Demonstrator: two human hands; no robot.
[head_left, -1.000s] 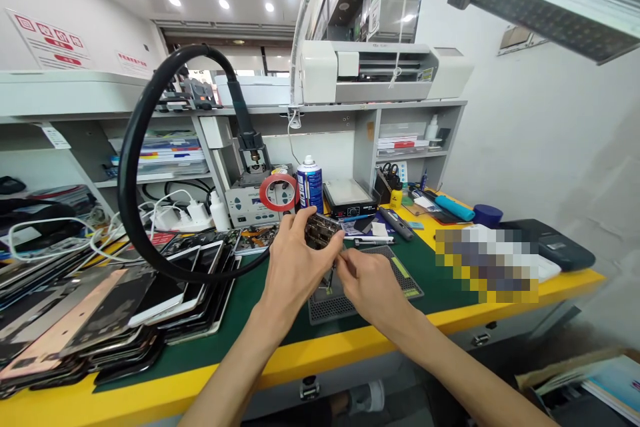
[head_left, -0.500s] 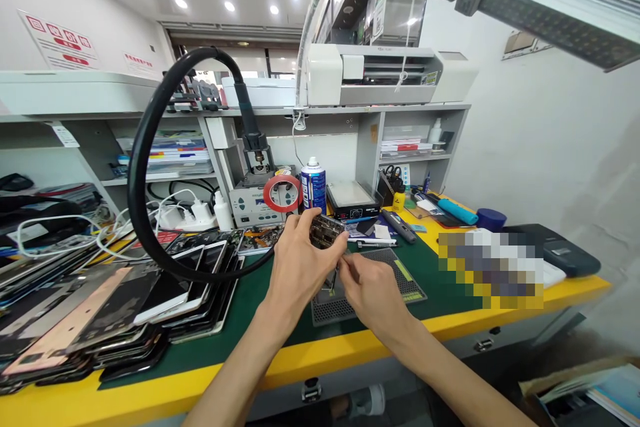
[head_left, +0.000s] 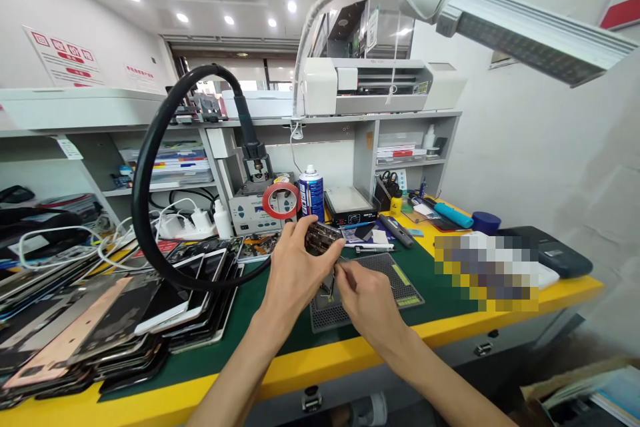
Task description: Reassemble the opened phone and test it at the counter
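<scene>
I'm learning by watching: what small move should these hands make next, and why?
I'd probably ease the right hand gently toward the dark metallic part: the left hand has that part in its grip, and the right's pinched fingers sit just below it.

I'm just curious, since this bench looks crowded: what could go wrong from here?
The left hand holds the dark part above the mat, so it might slip and drop. The black hose passes close to that hand in this view and could get bumped. The uneven stack of panels near the bench's edge might slide.
</scene>
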